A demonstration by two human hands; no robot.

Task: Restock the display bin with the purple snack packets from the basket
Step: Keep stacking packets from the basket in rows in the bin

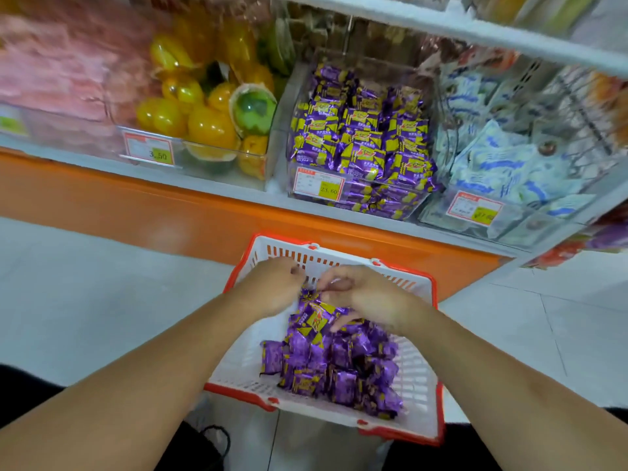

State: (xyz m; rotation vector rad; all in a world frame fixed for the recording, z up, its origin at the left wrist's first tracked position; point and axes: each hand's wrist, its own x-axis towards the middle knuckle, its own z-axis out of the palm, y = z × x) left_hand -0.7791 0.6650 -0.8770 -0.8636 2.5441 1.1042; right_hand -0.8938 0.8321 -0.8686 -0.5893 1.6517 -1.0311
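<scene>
The white, red-rimmed basket (418,385) sits on the floor just below the orange shelf edge (170,205). Inside it, the purple snack packets (336,368) pile toward its near right corner, leaving bare mesh on the left. Above the pile's far end, the left hand (275,287) and right hand (367,297) together grip a bunch of packets. Beyond the basket, the display bin (356,137) stands heaped nearly full.

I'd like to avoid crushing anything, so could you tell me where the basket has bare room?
Basket: bare floor along its left wall, beside the purple packets, and along the right wall. Crowded in the middle and at the far end, where both hands gather packets.
</scene>
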